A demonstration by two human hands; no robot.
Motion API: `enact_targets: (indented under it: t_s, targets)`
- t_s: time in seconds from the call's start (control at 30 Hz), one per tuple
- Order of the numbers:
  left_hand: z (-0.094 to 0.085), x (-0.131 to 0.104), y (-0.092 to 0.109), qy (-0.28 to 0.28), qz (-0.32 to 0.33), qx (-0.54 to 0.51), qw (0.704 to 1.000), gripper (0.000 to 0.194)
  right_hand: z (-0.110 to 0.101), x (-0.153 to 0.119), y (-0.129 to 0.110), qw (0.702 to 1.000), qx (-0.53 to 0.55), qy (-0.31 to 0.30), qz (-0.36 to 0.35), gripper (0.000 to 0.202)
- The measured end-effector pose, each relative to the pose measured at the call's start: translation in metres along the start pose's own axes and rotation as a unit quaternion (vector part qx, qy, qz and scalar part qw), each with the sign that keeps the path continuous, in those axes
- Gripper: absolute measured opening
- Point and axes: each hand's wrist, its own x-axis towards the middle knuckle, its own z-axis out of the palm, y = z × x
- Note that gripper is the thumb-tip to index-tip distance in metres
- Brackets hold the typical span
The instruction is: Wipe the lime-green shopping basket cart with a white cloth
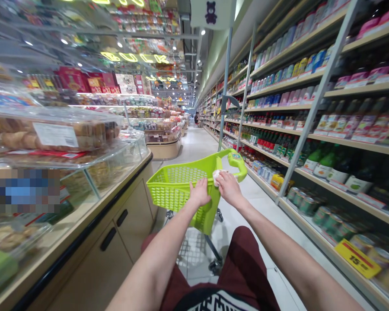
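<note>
A lime-green plastic shopping cart with a latticed basket stands in front of me, turned sideways. My left hand grips its near rim, the fingertips reaching over the edge. To the right of it, my right hand presses a crumpled white wipe against the rim beside the cart's handle. The fingers are bent around the wipe and cover most of it. Below the basket, dark legs and casters rest on the floor.
On the left runs a wooden display counter with packaged baked goods. Shelves of bottles and cans line the right side, with a yellow price tag low down. A tiled aisle stretches ahead, with a distant person.
</note>
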Motion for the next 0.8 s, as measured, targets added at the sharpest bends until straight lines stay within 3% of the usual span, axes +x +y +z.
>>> enact_targets:
  t_s: [0.1, 0.27, 0.47, 0.57, 0.7, 0.8]
  targets:
    - [0.005, -0.001, -0.002, -0.006, 0.007, 0.013, 1.000, 0.081, -0.001, 0.003, 0.007, 0.999, -0.034, -0.011, 0.002, 0.029]
    - [0.008, -0.003, 0.004, -0.016, 0.015, 0.005, 1.000, 0.082, -0.013, 0.000, 0.039, 0.991, -0.089, 0.060, 0.083, 0.030]
    - [0.012, -0.005, 0.003, -0.012, 0.015, 0.003, 1.000, 0.082, 0.006, -0.002, 0.008, 0.997, -0.078, -0.008, 0.005, 0.032]
    - [0.014, -0.006, -0.005, -0.014, -0.006, 0.009, 1.000, 0.080, 0.007, 0.001, 0.009, 0.997, -0.066, -0.032, -0.010, 0.030]
    - [0.018, -0.007, -0.017, -0.017, -0.025, 0.016, 0.999, 0.080, -0.007, 0.001, 0.038, 0.994, -0.081, 0.015, 0.076, 0.031]
    - [0.021, -0.008, -0.018, -0.016, -0.025, 0.018, 0.999, 0.080, -0.007, -0.002, 0.039, 0.991, -0.082, 0.025, 0.101, 0.031]
